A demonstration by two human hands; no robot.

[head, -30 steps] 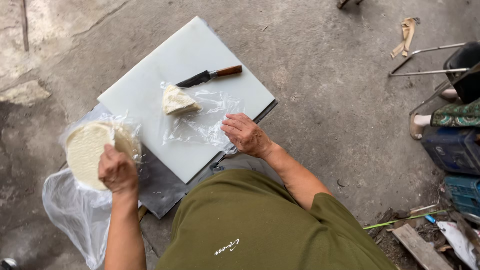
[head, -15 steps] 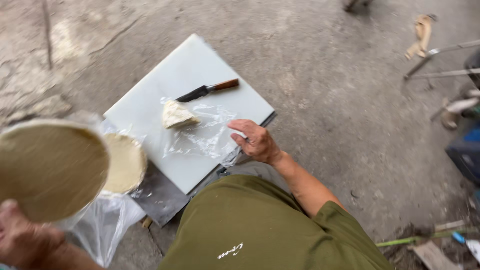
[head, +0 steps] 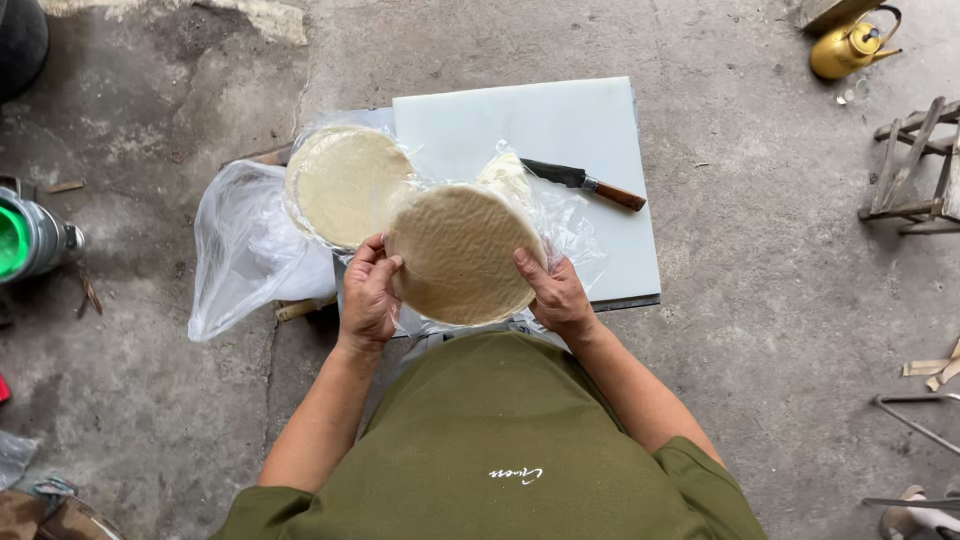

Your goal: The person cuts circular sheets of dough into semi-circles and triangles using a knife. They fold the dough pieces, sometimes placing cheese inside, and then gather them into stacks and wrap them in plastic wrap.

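A round, pale, wrinkled flat sheet (head: 460,250) is held up over the near edge of a white cutting board (head: 560,130). My left hand (head: 368,295) grips its left rim and my right hand (head: 555,292) grips its right rim. A stack of similar round sheets (head: 340,185) lies in a clear plastic bag (head: 245,250) to the left, partly over the board's corner. A knife with a wooden handle (head: 590,183) rests on the board behind the held sheet. A wedge-shaped cut piece (head: 505,170) on clear plastic shows just above the sheet.
The board lies on a rough concrete floor. A yellow kettle (head: 850,45) stands at the far right, a wooden stool frame (head: 915,165) below it. A metal can with a green top (head: 25,235) sits at the left edge. Wood scraps (head: 935,365) lie at the right.
My left hand brought one round sheet from the left to the middle. My right hand left the plastic on the board and took the sheet's other rim. The view swung round.
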